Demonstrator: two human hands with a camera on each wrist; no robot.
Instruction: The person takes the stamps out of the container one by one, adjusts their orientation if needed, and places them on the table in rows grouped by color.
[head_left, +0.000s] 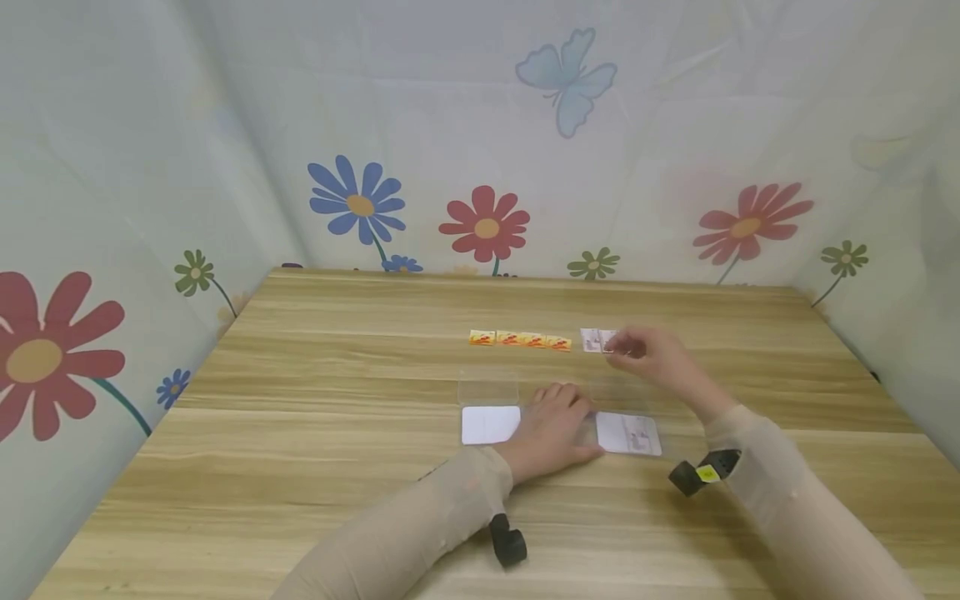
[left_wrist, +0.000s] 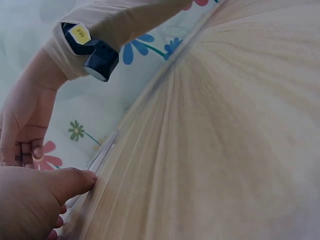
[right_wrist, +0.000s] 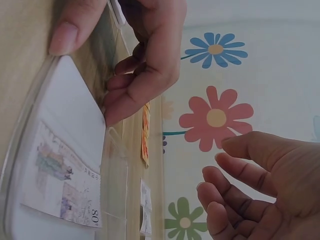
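My left hand (head_left: pixel 551 429) lies flat on the counter (head_left: pixel 315 467), fingers straight and pressing down between two white cards: a blank one (head_left: pixel 491 424) to its left and a printed one (head_left: pixel 628 433) to its right, which the right wrist view shows as a stamp-like sheet in a glossy clear sleeve. Two empty clear sleeves (head_left: pixel 488 387) lie just beyond the cards, nearly invisible against the wood grain. My right hand (head_left: pixel 651 354) is farther out and to the right, fingers curled at a small stamp (head_left: pixel 597 340) lying just right of a strip of orange stamps (head_left: pixel 521 339); from the head view they seem to pinch its edge, yet the right wrist view shows the fingers loosely bent with nothing clearly between them, so I cannot tell whether I have it. As I judge it, the trouble lies in how thin and light everything is. The stamp is flimsy paper lying flat on smooth laminate, so fingertips may slide over it or crease a corner instead of lifting it. The sleeves are slick plastic and could skate away if my left hand eases off, and being transparent, they are easy to brush unnoticed. A clumsy reach could also nudge the orange strip, which sits close beside the stamp.
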